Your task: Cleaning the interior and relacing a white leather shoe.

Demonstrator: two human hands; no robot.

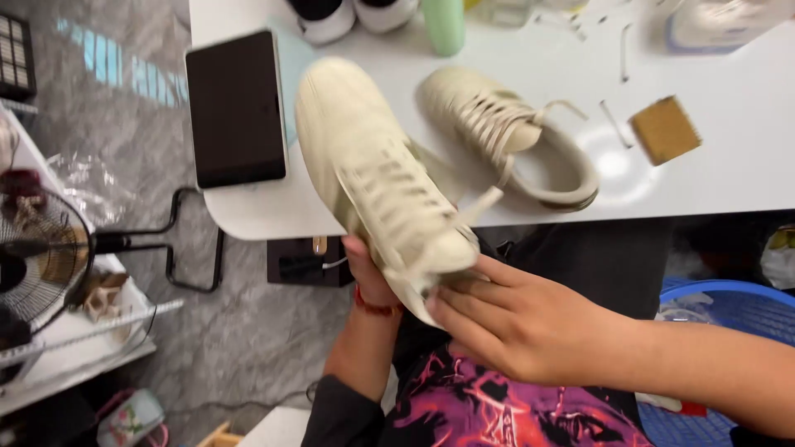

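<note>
I hold a cream lace-up sneaker (377, 178) up in front of me, toe pointing away toward the table. My left hand (368, 273) grips it from underneath near the heel; a red string bracelet circles that wrist. My right hand (509, 319) rests on the heel end with fingers closed against the shoe's opening. The matching second sneaker (505, 136) lies on the white table (712, 174) just beyond, laces loose.
A dark tablet (236, 108) lies at the table's left edge. A tan sponge block (665, 130), a green bottle (445, 25) and another pair of shoes (352, 16) are farther back. A fan (37, 257) stands at left, a blue basket (729, 302) at right.
</note>
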